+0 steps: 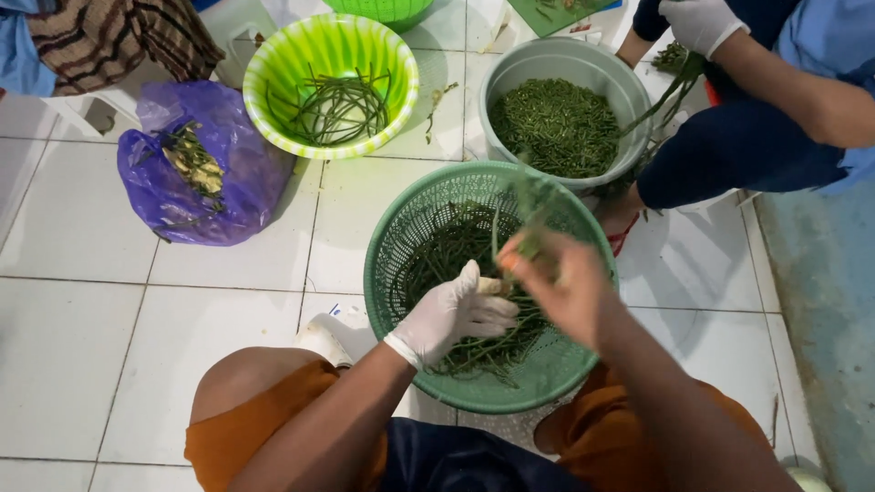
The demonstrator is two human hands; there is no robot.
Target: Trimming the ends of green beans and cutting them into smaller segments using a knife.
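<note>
Head view is looking down at a green basket [401,246] sitting on the white tile floor [82,319], right in front of the person's knees. The basket is holding a pile of long green stems [456,260].

The left hand [456,314], in a white glove, is reaching over the near side of the basket. Its fingers are curling shut around a small pale thing and are touching the stems in the pile. I cannot tell what the pale thing is.

The right hand [556,282] is bare and blurry. It is hovering over the middle of the basket, with its fingers pinching tight on a bunch of stems [533,205] that is sticking up.

Just past the far rim of the basket, a grey bucket [629,91] is sitting full of chopped green bits [556,123]. To the far left of the basket, a light green bowl [273,64] is holding a few long stems. Left of the basket, a purple bag [228,182] is lying open with scraps inside.

To the far right of the basket, another person's gloved hand [697,23] is holding some stems too.
</note>
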